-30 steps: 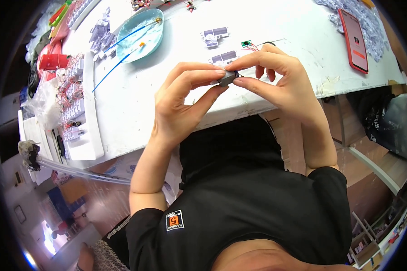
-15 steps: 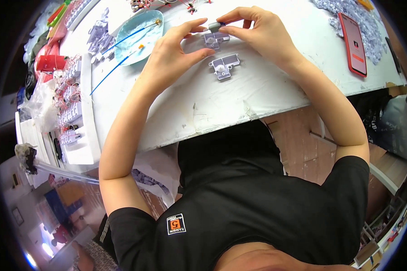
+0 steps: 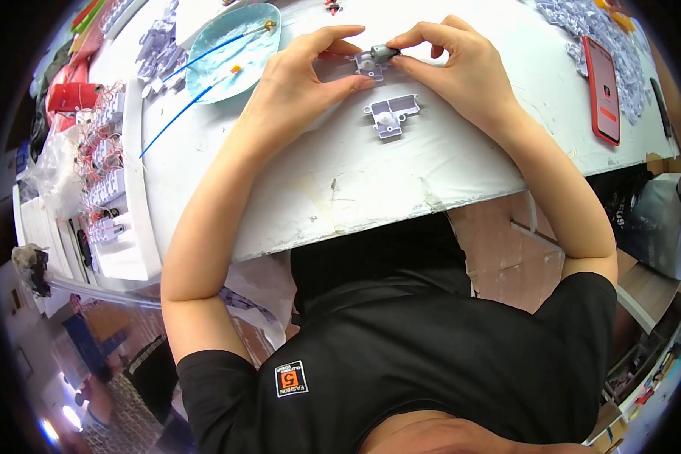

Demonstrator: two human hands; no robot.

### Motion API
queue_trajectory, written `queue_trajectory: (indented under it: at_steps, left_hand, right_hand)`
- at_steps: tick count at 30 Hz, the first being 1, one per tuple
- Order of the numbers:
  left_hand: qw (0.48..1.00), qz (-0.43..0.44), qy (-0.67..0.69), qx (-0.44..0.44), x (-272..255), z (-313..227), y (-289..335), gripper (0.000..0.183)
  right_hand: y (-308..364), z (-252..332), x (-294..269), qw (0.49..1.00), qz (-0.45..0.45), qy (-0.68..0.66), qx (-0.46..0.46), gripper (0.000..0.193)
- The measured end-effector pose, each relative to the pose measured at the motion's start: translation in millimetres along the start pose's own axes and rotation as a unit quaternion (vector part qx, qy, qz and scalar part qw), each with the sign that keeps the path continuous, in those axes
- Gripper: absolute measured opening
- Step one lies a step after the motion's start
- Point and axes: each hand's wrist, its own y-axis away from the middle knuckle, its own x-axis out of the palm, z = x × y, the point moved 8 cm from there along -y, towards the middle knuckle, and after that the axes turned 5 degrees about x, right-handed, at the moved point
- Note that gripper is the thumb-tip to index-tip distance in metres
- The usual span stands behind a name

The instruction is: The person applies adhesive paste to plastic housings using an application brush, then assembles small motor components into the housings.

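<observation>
So the right hand (image 3: 473, 79) has thumb and index finger pinched shut on a small silver-grey cylindrical metal motor (image 3: 383, 53) with a dark end, while the left hand (image 3: 291, 87) holds a wide, loose C, thumb tip right by the near edge of a pale grey moulded plastic housing (image 3: 368, 68); can't tell if it's touching. Big change: a second ago both hands had the motor near the front edge, now the right fingers have it out at that housing's far right corner. So the two parts are together instead of well apart, though I can't see whether the motor's seated. Nearer the wearer than the fingertips, a second pale grey plastic housing (image 3: 390, 118) lies untouched on the white desk (image 3: 303, 181). Left of the left fingers there's a light blue dish (image 3: 250, 53), and well right of the right fingers, a red-edged phone (image 3: 603, 87).
</observation>
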Motion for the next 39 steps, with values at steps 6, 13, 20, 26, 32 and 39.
queue_trajectory:
  at_steps: [6,13,20,26,32,39]
  left_hand:
    - [1.0,-0.005,0.029,0.002,1,2,3,0.059]
    - [1.0,-0.006,0.026,0.011,1,1,4,0.059]
    - [1.0,-0.013,0.0,0.027,-3,-8,-1,0.056]
    - [0.955,-0.268,0.106,0.075,-136,-31,-5,0.029]
    - [0.916,-0.389,0.072,0.07,-262,14,-10,0.025]
    - [0.963,-0.2,-0.166,-0.068,-213,120,-77,0.024]
  right_hand:
    - [4,15,-1,0.998,-0.033,0.053,-0.007,0.013]
    - [6,19,-2,0.995,-0.026,0.092,-0.017,0.01]
    - [0,30,-12,0.983,0.01,0.159,-0.095,0.018]
    - [-6,36,-102,0.976,-0.181,-0.106,-0.055,0.025]
    - [87,62,-100,0.966,-0.208,0.016,-0.15,0.034]
    - [147,50,-46,0.983,-0.162,0.037,-0.081,0.033]
